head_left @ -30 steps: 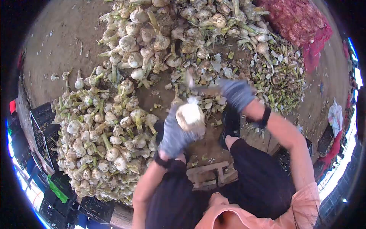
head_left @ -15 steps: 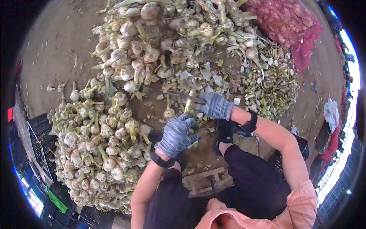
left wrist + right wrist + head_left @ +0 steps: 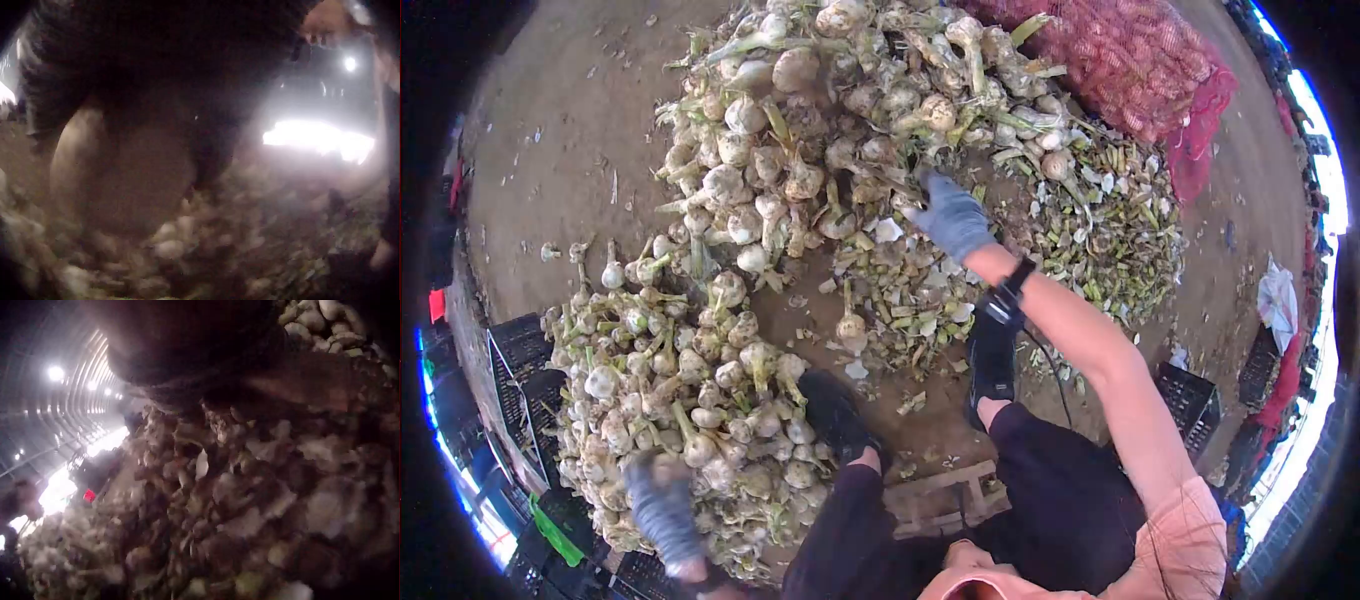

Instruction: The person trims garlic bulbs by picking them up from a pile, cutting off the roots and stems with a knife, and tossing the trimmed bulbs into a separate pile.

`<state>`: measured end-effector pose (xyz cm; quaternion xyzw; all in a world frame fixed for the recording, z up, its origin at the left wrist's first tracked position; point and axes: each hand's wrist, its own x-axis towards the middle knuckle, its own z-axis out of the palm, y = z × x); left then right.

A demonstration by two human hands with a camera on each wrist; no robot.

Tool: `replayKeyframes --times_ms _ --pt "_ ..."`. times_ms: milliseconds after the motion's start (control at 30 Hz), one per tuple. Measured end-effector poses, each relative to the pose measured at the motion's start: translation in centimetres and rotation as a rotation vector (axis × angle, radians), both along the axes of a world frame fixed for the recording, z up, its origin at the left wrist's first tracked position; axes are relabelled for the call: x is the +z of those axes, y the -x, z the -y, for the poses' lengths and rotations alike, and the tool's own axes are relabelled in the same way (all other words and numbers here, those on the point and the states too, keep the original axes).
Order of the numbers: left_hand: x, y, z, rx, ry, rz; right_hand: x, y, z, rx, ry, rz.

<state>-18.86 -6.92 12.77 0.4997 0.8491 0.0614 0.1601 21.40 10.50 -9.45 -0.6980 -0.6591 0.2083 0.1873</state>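
In the head view my right hand (image 3: pixel 956 215), in a grey knit glove, grips a cutting tool with a narrow dark blade (image 3: pixel 890 178). Its blade points left, overlapping the near edge of the upper heap of garlic (image 3: pixel 745 180) with long stalks. Far to the left, my gloved left hand (image 3: pixel 665 515) is blurred over the lower garlic pile (image 3: pixel 690 400). Something pale brown shows at its fingertips; whether the fingers hold it, I cannot tell. The left wrist view is dark and smeared. Beneath the right wrist, peelings and cut stalks (image 3: pixel 244 519) fill the right wrist view.
Trimmings (image 3: pixel 1110 240) lie across the ground at centre right. A single garlic bulb (image 3: pixel 851 332) with its stalk sits before the feet. A full red mesh sack (image 3: pixel 1120 70) stands at the back right. Black crates (image 3: pixel 1185 405) flank the person, who sits with knees apart.
The left hand, earlier holding a garlic at centre, has swung down left to the lower pile. The right hand has moved forward with the tool, after bringing it to the garlic's stalk.
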Motion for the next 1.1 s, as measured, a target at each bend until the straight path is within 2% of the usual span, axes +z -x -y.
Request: replayKeyframes --times_ms 67,100,133,167,200,233,267,300,333,433,467,500,533,567,633,700,733,767,800,833,867,900,967,1000,1033,1100 --pt "1.3 7.0 4.0 0.078 0.079 -0.429 -1.1 0.9 -1.5 -0.005 -0.083 0.041" --pt "1.4 7.1 3.9 0.079 0.075 -0.430 -1.2 1.2 -2.1 -0.053 0.027 0.050" --pt "1.7 7.1 3.7 0.139 -0.057 -0.253 -1.1 1.5 -2.6 -0.099 0.135 0.059" --pt "2.2 7.2 3.6 0.197 -0.187 -0.077 -1.2 1.3 -2.5 -0.096 0.130 0.057" --pt "3.2 1.2 0.5 0.429 -0.234 0.235 -1.1 0.9 -1.9 -0.211 0.136 -0.203" --pt "3.1 -2.4 -0.7 0.361 -0.241 0.376 -1.0 0.4 -1.1 -0.322 0.141 -0.462" --pt "3.0 -6.0 -1.9 0.299 -0.240 0.523 3.1 0.4 -0.2 -0.462 0.342 -0.831" --pt "2.3 -7.9 -2.8 0.199 -0.185 0.678 3.3 -0.1 1.1 -0.495 0.412 -1.014" --pt "1.4 -9.7 -4.4 0.167 -0.022 0.867 3.4 -0.4 2.5 -0.531 0.488 -1.196" --pt "-3.6 -14.9 -8.2 0.138 0.087 1.381 7.0 0.0 6.6 -0.457 0.589 -1.315" --pt "-6.2 -16.0 -9.1 0.036 0.089 1.450 7.2 -0.1 7.6 -0.360 0.686 -1.328" --pt "-8.1 -17.0 -9.7 0.028 0.152 1.577 7.3 0.1 8.4 -0.264 0.782 -1.339" --pt "-10.0 -18.0 -10.3 0.025 0.224 1.696 7.6 0.7 9.3 -0.266 0.795 -1.342" --pt "-11.3 -18.6 -10.5 0.126 0.356 1.871 8.1 1.3 10.0 -0.182 0.749 -1.225" --pt "-12.6 -19.1 -10.4 0.172 0.299 2.108 7.2 1.4 10.5 -0.101 0.706 -1.108" --pt "-12.6 -20.8 -9.6 0.207 -0.021 1.718 5.2 0.5 10.1 -0.028 0.558 -0.714" --pt "-13.5 -20.4 -9.2 0.154 0.013 1.615 5.6 -0.3 9.7 0.028 0.431 -0.436" --pt "-14.5 -20.0 -8.8 0.101 0.048 1.512 5.9 -0.6 9.5 0.023 0.435 -0.438" --pt "-15.7 -19.9 -8.4 -0.013 -0.041 1.356 6.5 -0.7 9.3 0.160 0.258 -0.259" --pt "-14.7 -20.1 -8.9 -0.125 -0.128 1.196 7.9 -0.4 8.9 0.295 0.080 -0.077" --pt "-13.3 -20.2 -8.6 -0.116 -0.018 1.112 9.6 0.0 8.9 0.386 0.121 -0.011" --pt "-13.8 -20.1 -8.4 -0.118 -0.013 1.113 10.5 0.8 8.7 0.382 0.125 -0.011" --pt "-15.2 -19.6 -7.9 0.081 0.063 1.530 11.6 2.4 8.4 0.566 0.234 0.226" --pt "-15.1 -19.2 -7.6 -0.209 0.015 1.297 12.1 2.8 8.4 0.615 0.104 0.164" --pt "-15.2 -19.2 -7.5 -0.209 0.021 1.296 11.8 3.1 8.5 0.612 0.108 0.161" --pt "-15.5 -19.1 -7.4 0.193 0.140 1.735 11.3 3.5 8.8 0.641 0.051 0.256"
